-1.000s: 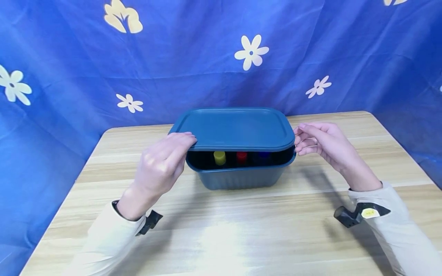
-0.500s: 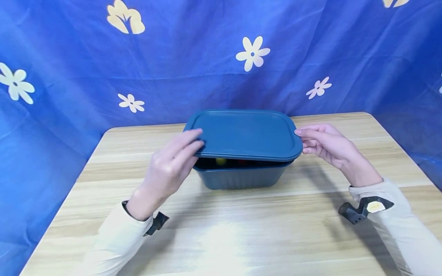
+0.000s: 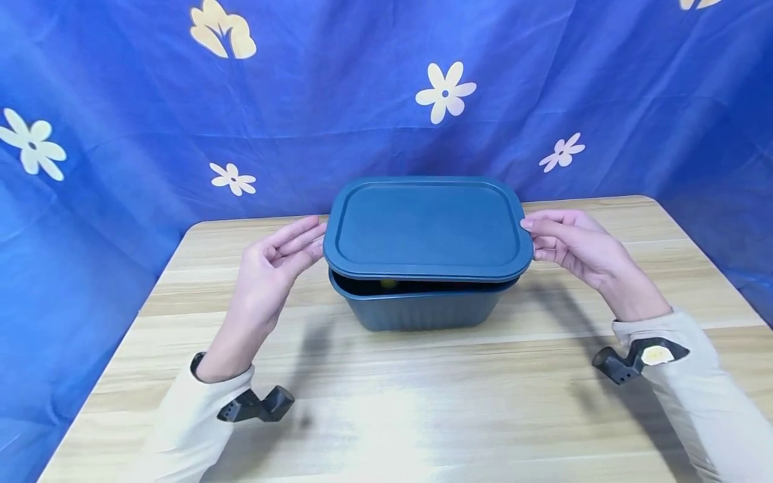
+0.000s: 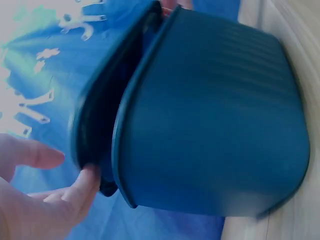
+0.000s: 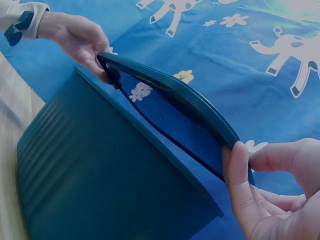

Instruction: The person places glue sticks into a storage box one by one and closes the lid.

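Note:
A dark teal plastic box (image 3: 425, 312) stands on the table, its lid (image 3: 429, 228) held over it at a slant with a dark gap along the front. Through that gap a bit of a yellow cap (image 3: 389, 284) shows. My right hand (image 3: 576, 251) pinches the lid's right edge between thumb and fingers, as the right wrist view also shows. At the lid's left edge, my left hand (image 3: 272, 272) touches it from below with extended fingertips. In the left wrist view, one digit (image 4: 42, 154) of that hand stands apart from the lid. Most of the box's inside is hidden.
The light wooden table (image 3: 386, 402) runs back to a blue cloth (image 3: 338, 87) with white flower prints, which hangs close behind the box. Small black wrist cameras (image 3: 256, 406) sit on both sleeves.
The lid has shifted right and come down over the box, covering the red and blue caps. My left hand has loosened and turned at the left edge; my right hand has taken hold.

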